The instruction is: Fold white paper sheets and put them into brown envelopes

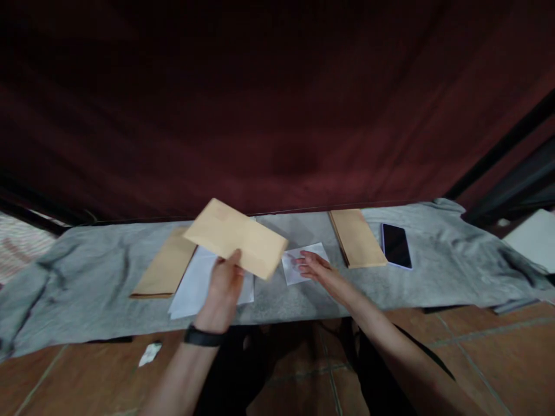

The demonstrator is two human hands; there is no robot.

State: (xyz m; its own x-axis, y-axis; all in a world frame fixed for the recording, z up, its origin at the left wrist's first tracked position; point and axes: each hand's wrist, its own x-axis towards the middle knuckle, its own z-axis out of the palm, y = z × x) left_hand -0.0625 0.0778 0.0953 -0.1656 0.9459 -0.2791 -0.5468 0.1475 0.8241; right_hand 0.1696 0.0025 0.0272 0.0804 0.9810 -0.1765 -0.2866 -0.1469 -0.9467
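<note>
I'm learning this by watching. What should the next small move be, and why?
Perhaps let the right hand pinch up the small white sheet: that hand is open over it, with nothing visible in its grip, while the left hand holds a tan envelope.

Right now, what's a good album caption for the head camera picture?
Left hand holding a flat tan paper rectangle, right hand over a small white paper sheet on grey cloth.

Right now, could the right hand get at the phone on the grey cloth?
Probably yes: the right hand looks empty, and the phone lies uncovered on the grey cloth. A brown paper stack lies between them, but it is flat, so the hand could likely pass over it.
</note>
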